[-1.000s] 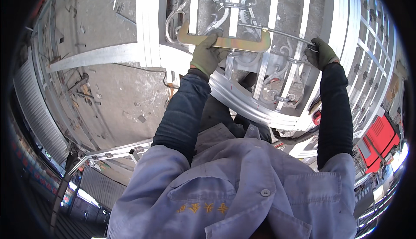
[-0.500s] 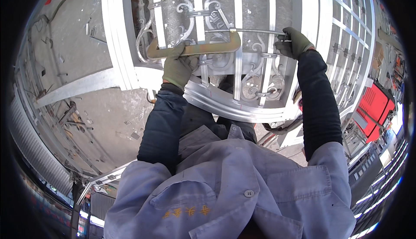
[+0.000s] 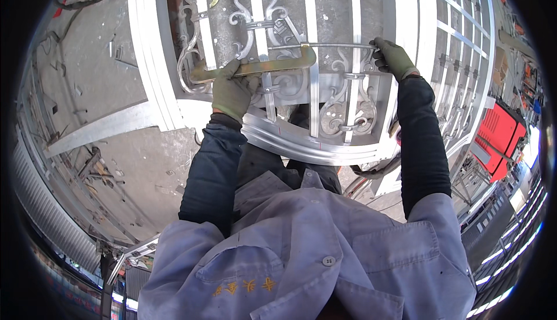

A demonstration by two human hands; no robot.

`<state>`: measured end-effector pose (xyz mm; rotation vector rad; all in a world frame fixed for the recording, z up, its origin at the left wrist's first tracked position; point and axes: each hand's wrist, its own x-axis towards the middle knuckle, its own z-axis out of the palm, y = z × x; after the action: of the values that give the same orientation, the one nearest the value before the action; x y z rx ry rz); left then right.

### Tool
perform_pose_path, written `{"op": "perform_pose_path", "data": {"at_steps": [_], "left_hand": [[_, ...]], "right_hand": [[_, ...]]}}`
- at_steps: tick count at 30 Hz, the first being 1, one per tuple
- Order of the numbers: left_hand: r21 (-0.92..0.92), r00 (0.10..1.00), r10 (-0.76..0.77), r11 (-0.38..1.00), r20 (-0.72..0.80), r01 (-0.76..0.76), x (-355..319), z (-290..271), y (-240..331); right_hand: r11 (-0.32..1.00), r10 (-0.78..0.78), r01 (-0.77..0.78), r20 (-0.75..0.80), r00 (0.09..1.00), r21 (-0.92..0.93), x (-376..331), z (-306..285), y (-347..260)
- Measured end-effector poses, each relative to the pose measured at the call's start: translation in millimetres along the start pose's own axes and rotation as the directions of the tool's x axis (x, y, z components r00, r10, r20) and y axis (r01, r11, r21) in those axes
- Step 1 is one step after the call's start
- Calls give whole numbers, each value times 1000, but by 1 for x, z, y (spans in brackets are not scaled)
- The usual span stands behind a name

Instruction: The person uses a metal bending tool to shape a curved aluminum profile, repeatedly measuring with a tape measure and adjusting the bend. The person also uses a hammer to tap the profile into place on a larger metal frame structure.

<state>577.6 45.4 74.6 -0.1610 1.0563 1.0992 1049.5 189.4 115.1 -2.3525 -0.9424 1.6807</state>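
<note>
A brass-coloured C-clamp [image 3: 272, 66] lies across the bars of a silver metal frame [image 3: 148, 42] with scroll ornaments [image 3: 284, 86]. My left hand [image 3: 232, 93], in an olive glove, is closed round the clamp's body near its left end. At the far end of the clamp's long threaded screw [image 3: 339, 45], my gloved right hand [image 3: 394, 59] pinches the screw's handle end. The screw runs level to the right from the clamp's right arm. Whether the clamp's jaw touches a bar is hard to make out.
A curved metal rail [image 3: 313, 149] forms the frame's near edge, by my legs. To the left, a flat metal strip [image 3: 104, 127] juts out over the concrete floor. Another barred panel [image 3: 458, 47] stands right, with a red machine [image 3: 502, 137] beyond. Dark cables lie far left.
The view has shifted slightly, so the frame sits a little further left. Both hands keep their hold on the clamp, with the right fingers slightly repositioned at the screw's end.
</note>
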Motion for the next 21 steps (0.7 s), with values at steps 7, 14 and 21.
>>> {"op": "perform_pose_path", "data": {"at_steps": [7,14,21], "left_hand": [[65,994,65,996,-90,-59,1,6,-3],[-38,996,-32,999,-82,29,3,6,2],[-224,996,-87,971,-1,84,3,9,1]], "right_hand": [[924,-155,106,-108,982,-366,18,13,42],[976,-202,172,-270,942,-130,0,30,41],[936,-338,322,-111,935,-141,13,3,28]]}}
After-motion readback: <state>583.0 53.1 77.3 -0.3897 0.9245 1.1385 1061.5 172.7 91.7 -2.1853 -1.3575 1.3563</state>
